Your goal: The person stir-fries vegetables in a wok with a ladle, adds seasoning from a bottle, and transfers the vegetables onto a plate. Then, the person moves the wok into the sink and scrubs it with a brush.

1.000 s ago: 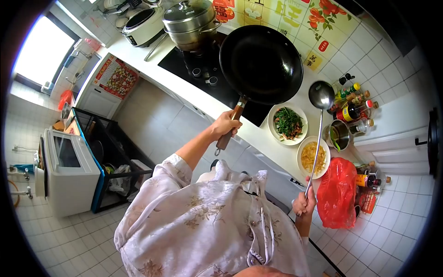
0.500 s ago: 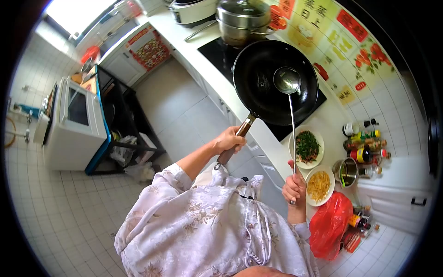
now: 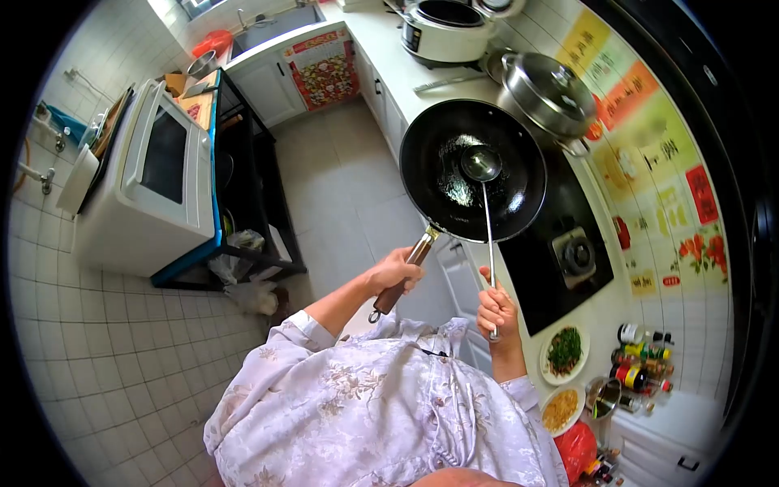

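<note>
My left hand (image 3: 398, 272) is closed around the brown wooden handle of a black wok (image 3: 430, 174). The wok is lifted, its far side near the counter edge, and its inner surface looks shiny. My right hand (image 3: 497, 310) grips the long metal handle of a ladle (image 3: 482, 165), whose bowl is inside the wok. Below and right of the hob, a plate of chopped greens (image 3: 564, 351) and a plate of yellow food (image 3: 560, 409) stand on the counter.
A lidded steamer pot (image 3: 548, 93) stands beyond the black hob (image 3: 560, 260), near a rice cooker (image 3: 446, 34). Bottles (image 3: 641, 365), a metal pot (image 3: 602, 396) and a red bag (image 3: 574, 450) are at the lower right. A white oven (image 3: 154, 178) stands left.
The view has turned towards the left. The wok has moved off the hob towards the sink side, and the ladle has swung from above the plates into the wok.
</note>
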`<state>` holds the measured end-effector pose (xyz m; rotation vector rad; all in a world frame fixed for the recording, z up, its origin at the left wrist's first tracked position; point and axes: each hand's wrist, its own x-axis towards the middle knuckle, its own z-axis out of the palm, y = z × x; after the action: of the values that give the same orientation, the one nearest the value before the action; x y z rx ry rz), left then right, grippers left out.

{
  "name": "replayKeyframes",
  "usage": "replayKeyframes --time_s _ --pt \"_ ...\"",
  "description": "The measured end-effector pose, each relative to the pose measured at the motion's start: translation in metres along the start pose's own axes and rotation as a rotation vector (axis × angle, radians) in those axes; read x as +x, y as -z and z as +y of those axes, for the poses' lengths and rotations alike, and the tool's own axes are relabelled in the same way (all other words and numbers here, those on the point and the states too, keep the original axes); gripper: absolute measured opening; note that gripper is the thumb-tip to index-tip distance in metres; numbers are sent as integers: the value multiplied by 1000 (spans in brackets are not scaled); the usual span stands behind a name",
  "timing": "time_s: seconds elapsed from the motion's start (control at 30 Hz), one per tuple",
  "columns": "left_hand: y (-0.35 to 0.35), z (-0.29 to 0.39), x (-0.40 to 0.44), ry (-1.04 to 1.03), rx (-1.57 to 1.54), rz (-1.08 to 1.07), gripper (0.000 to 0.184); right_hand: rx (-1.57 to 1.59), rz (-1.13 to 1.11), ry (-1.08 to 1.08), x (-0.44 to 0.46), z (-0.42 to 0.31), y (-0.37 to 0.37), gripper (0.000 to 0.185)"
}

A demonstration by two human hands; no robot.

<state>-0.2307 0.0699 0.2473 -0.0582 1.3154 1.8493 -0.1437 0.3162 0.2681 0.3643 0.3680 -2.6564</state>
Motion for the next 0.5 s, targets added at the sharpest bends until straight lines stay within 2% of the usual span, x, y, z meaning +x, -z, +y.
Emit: replayKeyframes --time_s 0.13,0.37,0.47,0.5 --pt "63 40 10 -20 -45 39 22 -83 -17 -105 95 12 -25 37" --pt "167 114 37 -109 -47 183 21 -497 151 -202 253 28 -97 37" --pt "201 147 51 -145 -114 269 20 -439 87 -324 316 -1 -99 37" --pt "216 155 59 -177 -110 271 21 -573 168 -302 335 -11 -113 37"
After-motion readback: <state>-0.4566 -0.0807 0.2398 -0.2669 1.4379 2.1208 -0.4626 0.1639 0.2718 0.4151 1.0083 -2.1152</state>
